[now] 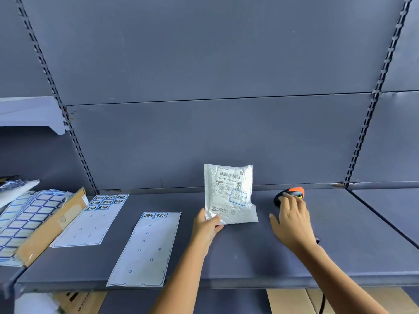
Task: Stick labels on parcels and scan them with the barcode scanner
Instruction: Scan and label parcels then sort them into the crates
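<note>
The left hand [207, 225] pinches the parcel [229, 193] by its lower corner, thumb in front, so the parcel stands just above that hand, label [237, 197] facing out. The right hand [292, 220], fingers spread and loose, reaches over the scanner [294, 192] lying just beyond its fingertips; I can't tell whether they touch.

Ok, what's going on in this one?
A person props a white parcel up on the grey shelf, the left hand pinching its lower left corner. A blue-bordered label is already stuck on its front. The right hand reaches with straight fingers over the orange and black barcode scanner to the right, not yet gripping it. Two mostly used label sheets lie to the left.
</note>
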### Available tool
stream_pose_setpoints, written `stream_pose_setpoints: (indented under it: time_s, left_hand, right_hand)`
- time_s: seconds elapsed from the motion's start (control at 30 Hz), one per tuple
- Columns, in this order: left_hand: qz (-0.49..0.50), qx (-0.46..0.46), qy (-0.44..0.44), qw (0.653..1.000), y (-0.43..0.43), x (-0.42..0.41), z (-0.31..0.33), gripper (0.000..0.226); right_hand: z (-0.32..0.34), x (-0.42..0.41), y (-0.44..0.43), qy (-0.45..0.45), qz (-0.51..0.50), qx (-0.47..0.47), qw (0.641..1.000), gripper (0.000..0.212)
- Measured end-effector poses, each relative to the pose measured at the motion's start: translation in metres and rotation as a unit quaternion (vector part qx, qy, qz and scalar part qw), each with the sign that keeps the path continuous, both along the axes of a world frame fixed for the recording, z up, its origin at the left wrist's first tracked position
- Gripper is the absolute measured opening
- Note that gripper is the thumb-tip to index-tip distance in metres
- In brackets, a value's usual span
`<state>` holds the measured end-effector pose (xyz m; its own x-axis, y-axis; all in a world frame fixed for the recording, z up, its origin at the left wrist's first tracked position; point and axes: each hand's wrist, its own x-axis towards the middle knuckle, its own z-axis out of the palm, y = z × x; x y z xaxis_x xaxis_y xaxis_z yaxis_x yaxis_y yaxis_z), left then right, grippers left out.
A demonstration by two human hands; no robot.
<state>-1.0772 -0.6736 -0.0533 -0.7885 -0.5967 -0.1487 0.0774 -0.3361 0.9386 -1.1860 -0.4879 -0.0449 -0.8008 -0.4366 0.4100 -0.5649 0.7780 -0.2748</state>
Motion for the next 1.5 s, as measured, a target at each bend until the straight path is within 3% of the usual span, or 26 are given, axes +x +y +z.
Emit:
stream_pose_setpoints:
  time_s: [0.07, 0.13, 0.17, 0.2, 0.3, 0.37, 0.43, 0.57, 0.67, 0.77, 0.87, 0.93, 1.0, 1.1, 1.23, 1.37, 1.5]
  left_hand:
    - [-0.024, 0.047, 0.016, 0.998, 0.000, 0.007, 0.005, 0.026]
    - [-0.041, 0.080, 0.011, 0.996, 0.000, 0.017, 0.008, 0.024]
    - [-0.050, 0.088, -0.001, 0.995, -0.001, 0.022, 0.010, 0.022]
    - [-0.063, 0.083, -0.017, 0.994, -0.002, 0.029, 0.012, 0.020]
    - [-0.094, -0.004, -0.096, 0.991, -0.013, 0.044, 0.017, 0.007]
    - [-0.106, -0.127, -0.182, 0.969, -0.029, 0.054, 0.021, 0.023]
    - [-0.082, -0.227, -0.246, 0.939, -0.047, 0.062, 0.023, 0.030]
    - [0.073, -0.377, -0.265, 0.884, -0.087, 0.083, 0.019, 0.018]
    - [0.126, -0.458, -0.260, 0.841, -0.112, 0.094, 0.012, 0.015]
    - [0.129, -0.556, -0.254, 0.781, -0.135, 0.092, 0.003, 0.012]
    - [0.075, -0.632, -0.300, 0.710, -0.151, 0.081, -0.003, 0.045]
    - [0.043, -0.643, -0.331, 0.689, -0.150, 0.076, -0.007, 0.080]
    - [0.056, -0.646, -0.321, 0.690, -0.147, 0.073, -0.017, 0.091]
    - [0.086, -0.650, -0.293, 0.696, -0.150, 0.072, -0.026, 0.063]
    - [0.109, -0.675, -0.259, 0.682, -0.160, 0.068, -0.029, 0.037]
    - [0.125, -0.710, -0.214, 0.659, -0.165, 0.066, -0.034, 0.020]
    - [0.130, -0.745, -0.198, 0.623, -0.165, 0.066, -0.033, 0.012]
  right_hand:
    - [0.011, 0.009, -0.017, -0.120, 0.074, -0.102, 0.985, 0.055]
    - [0.022, 0.016, -0.032, -0.328, 0.101, -0.233, 0.910, 0.059]
    - [0.025, 0.017, -0.038, -0.382, 0.103, -0.283, 0.874, 0.056]
    - [0.025, 0.018, -0.044, -0.400, 0.098, -0.304, 0.859, 0.048]
    - [0.021, 0.021, -0.055, -0.414, 0.086, -0.289, 0.859, 0.031]
    - [0.015, 0.023, -0.062, -0.425, 0.080, -0.288, 0.855, 0.031]
    - [0.008, 0.026, -0.066, -0.417, 0.067, -0.254, 0.870, 0.034]
    - [-0.003, 0.029, -0.072, -0.351, 0.036, -0.160, 0.922, 0.041]
    - [-0.003, 0.037, -0.078, -0.182, 0.018, -0.127, 0.975, 0.046]
    - [0.012, 0.069, -0.099, -0.047, 0.119, -0.184, 0.975, 0.042]
    - [0.016, 0.098, -0.142, -0.031, 0.270, -0.089, 0.958, 0.041]
    - [0.014, 0.105, -0.173, -0.067, 0.291, 0.017, 0.954, 0.042]
    - [0.006, 0.102, -0.196, -0.064, 0.290, 0.103, 0.949, 0.041]
    - [-0.011, 0.100, -0.213, -0.055, 0.302, 0.168, 0.937, 0.046]
    - [-0.029, 0.103, -0.209, -0.069, 0.296, 0.121, 0.945, 0.049]
    - [-0.033, 0.102, -0.211, -0.054, 0.296, 0.089, 0.950, 0.088]
    - [-0.034, 0.103, -0.212, -0.054, 0.278, 0.089, 0.955, 0.078]
